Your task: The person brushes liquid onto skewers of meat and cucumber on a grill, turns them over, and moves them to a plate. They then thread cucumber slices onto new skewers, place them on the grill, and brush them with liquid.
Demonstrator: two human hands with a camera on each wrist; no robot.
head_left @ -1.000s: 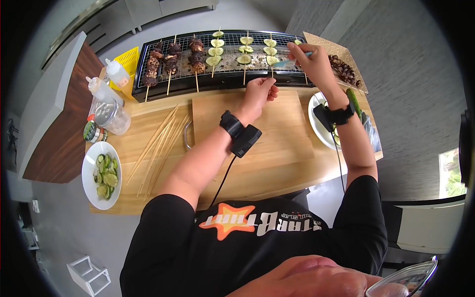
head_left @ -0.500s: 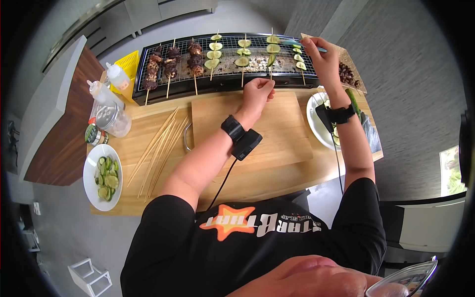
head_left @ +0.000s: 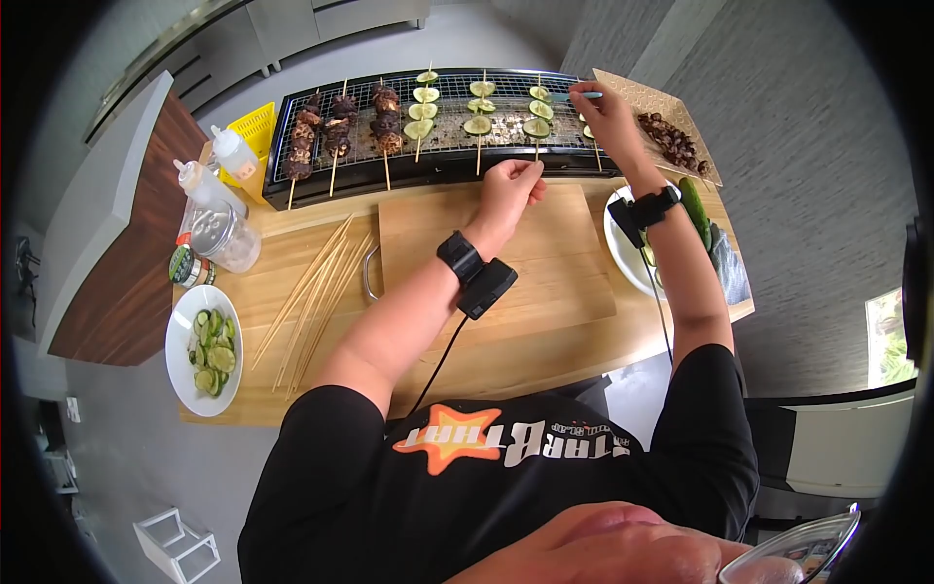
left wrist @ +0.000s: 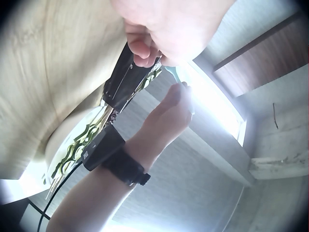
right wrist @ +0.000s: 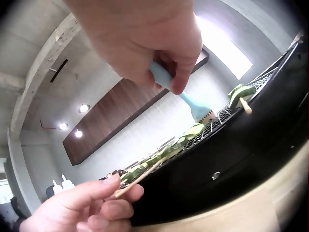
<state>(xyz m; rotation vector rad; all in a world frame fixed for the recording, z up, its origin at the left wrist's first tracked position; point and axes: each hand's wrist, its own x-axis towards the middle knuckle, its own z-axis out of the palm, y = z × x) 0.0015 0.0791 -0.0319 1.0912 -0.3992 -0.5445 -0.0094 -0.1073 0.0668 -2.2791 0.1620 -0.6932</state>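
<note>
My left hand (head_left: 510,200) pinches the near end of a wooden skewer (right wrist: 142,176) threaded with round green cucumber-like slices (head_left: 537,127). The skewer lies across the wire rack of a black grill (head_left: 443,167). In my right hand (head_left: 615,122) is a light blue basting brush (right wrist: 193,105), gripped by its handle. Its bristles sit close over the slices toward the far end in the right wrist view. Both hands show in that view, the left one (right wrist: 91,205) at lower left. In the left wrist view, fingers hide the pinched end.
Meat skewers (head_left: 386,117) and more slice skewers lie along the grill. A cutting board (head_left: 555,263), bare skewers (head_left: 311,297), a bowl of slices (head_left: 175,360), squeeze bottles (head_left: 195,180) and a jar (head_left: 229,243) stand nearer. Dark pieces (head_left: 671,143) rest on brown paper at right.
The brush has gone from the skewer's near slices up to its far end, then slightly back. The nearest slice, seen edge-on half a second ago, now lies flat. My left hand stays at the skewer's end.
</note>
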